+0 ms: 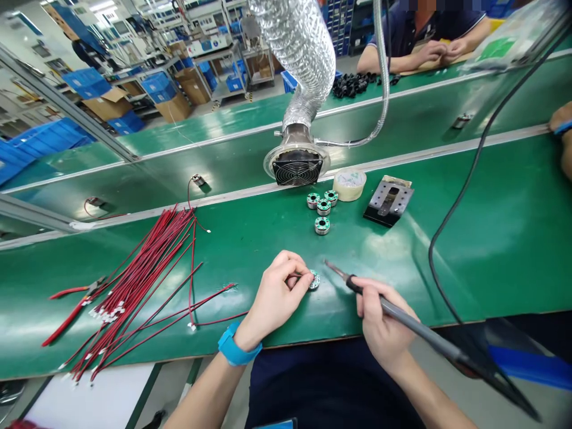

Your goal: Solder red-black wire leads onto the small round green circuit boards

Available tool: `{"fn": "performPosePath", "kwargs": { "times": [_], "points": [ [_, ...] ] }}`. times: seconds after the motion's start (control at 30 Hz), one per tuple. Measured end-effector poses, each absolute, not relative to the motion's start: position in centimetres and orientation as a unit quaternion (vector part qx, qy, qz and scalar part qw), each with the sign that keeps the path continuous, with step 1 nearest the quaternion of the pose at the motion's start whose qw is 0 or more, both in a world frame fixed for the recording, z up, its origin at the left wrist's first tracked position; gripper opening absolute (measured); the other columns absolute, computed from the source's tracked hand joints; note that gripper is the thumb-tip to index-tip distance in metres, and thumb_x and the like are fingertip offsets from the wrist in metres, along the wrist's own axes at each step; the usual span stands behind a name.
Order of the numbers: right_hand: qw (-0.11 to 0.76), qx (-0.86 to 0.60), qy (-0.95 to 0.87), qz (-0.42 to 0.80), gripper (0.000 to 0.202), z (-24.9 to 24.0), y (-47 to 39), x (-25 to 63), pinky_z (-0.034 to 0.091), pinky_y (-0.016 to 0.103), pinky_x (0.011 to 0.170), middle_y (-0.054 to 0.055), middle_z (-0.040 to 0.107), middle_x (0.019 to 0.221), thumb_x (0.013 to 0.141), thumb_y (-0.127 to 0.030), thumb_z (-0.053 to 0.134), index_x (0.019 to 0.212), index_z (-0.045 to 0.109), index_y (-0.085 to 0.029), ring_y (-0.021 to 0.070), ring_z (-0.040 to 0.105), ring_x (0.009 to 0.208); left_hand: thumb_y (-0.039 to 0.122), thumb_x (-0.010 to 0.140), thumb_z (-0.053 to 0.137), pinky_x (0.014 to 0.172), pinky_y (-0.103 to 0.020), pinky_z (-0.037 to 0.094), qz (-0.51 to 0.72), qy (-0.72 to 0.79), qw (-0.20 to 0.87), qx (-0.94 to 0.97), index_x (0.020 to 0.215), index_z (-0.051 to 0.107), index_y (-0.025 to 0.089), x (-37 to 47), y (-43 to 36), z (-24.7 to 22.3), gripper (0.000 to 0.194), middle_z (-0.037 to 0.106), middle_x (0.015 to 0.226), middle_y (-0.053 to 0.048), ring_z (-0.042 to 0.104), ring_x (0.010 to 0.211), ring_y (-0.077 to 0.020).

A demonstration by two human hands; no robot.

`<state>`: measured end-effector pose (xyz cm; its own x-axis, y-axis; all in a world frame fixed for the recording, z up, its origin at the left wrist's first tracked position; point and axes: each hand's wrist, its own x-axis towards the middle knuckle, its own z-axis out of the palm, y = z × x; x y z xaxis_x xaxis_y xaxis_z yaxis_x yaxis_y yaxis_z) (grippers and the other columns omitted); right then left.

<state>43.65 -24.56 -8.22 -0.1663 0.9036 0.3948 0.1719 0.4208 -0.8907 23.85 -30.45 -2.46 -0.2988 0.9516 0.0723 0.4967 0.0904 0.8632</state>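
My left hand (279, 292), with a blue band at the wrist, is closed in a pinch at a small round part (315, 280) with a green circuit board on top. A red wire (223, 320) runs in under that hand, and a short piece of it shows at the fingertips. In my right hand (386, 319) is a soldering iron (402, 316), gripped like a pen. Its tip points up and left, a little right of the round part and apart from it. Several similar round parts (322, 225) stand farther back on the green bench.
Left lie a bundle of red wires (152, 262) and red-handled cutters (71, 313). Behind are a tape roll (349, 185), a metal block (388, 199) and a fan-fitted exhaust duct (297, 161). The iron's black cable (435, 238) hangs at right. A co-worker's hands (440, 52) show across the bench.
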Motion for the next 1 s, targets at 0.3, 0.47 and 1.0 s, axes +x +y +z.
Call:
{"fn": "performPosePath", "kwargs": {
  "times": [0.3, 0.47, 1.0],
  "points": [
    [0.517, -0.375, -0.689, 0.343, 0.027, -8.4, -25.3, 44.7, 0.064, 0.036, 0.066, 0.001, 0.072, 0.067, 0.103, -0.028, 0.053, 0.091, 0.077, -0.024, 0.0200, 0.072, 0.059, 0.016, 0.090, 0.067, 0.059, -0.026, 0.035, 0.393, 0.694, 0.265, 0.542, 0.079, 0.065, 0.017, 24.2, -29.7, -3.0, 0.011, 0.064, 0.097, -0.003, 0.041, 0.063, -0.0093],
    [0.536, -0.332, -0.714, 0.305, 0.024, -7.2, -24.8, 44.2, 0.062, 0.027, 0.069, -0.003, 0.077, 0.076, 0.102, -0.018, 0.054, 0.091, 0.075, -0.024, 0.0135, 0.072, 0.060, 0.017, 0.091, 0.066, 0.059, -0.026, 0.035, 0.390, 0.698, 0.268, 0.537, 0.080, 0.066, 0.018, 24.1, -29.7, -3.1, 0.011, 0.064, 0.097, -0.003, 0.044, 0.066, -0.0101],
    [0.533, -0.335, -0.718, 0.296, 0.023, -6.5, -24.7, 43.7, 0.059, 0.022, 0.066, -0.005, 0.076, 0.073, 0.102, -0.017, 0.053, 0.093, 0.074, -0.023, 0.0102, 0.071, 0.057, 0.017, 0.090, 0.066, 0.059, -0.026, 0.036, 0.401, 0.699, 0.255, 0.534, 0.078, 0.067, 0.018, 24.3, -29.6, -3.2, 0.012, 0.064, 0.096, -0.003, 0.047, 0.067, -0.0099]
  ]
}}
